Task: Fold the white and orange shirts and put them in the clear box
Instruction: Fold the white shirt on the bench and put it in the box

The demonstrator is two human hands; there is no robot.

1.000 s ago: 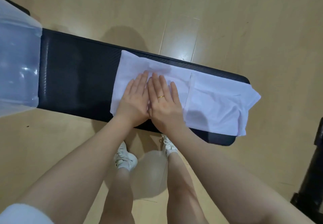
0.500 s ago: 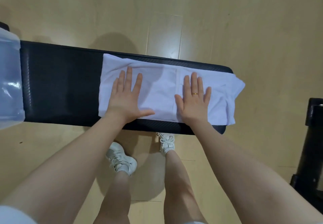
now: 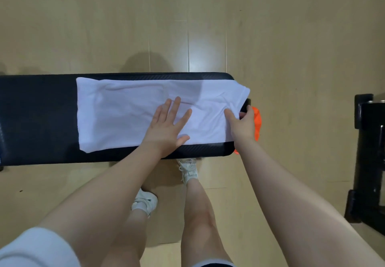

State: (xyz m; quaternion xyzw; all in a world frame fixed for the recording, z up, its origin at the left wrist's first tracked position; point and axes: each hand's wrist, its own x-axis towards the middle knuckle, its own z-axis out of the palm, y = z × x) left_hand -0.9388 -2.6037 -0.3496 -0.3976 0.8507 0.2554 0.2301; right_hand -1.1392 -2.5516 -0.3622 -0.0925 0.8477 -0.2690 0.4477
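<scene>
The white shirt lies folded into a long strip along the black padded bench. My left hand presses flat on its middle, fingers spread. My right hand pinches the shirt's right end at the bench's edge, thumb on top and fingers under the cloth. A bit of the orange shirt shows just past the bench's right end, mostly hidden behind my right hand. The clear box is out of view.
The bench stands on a pale wooden floor. A black metal frame stands at the right edge. My legs and white shoes are below the bench's near side.
Both hands slid rightward along the white shirt. My right hand went from lying flat to pinching the shirt's right end. The view swung right, so the clear box left the frame and orange cloth appeared.
</scene>
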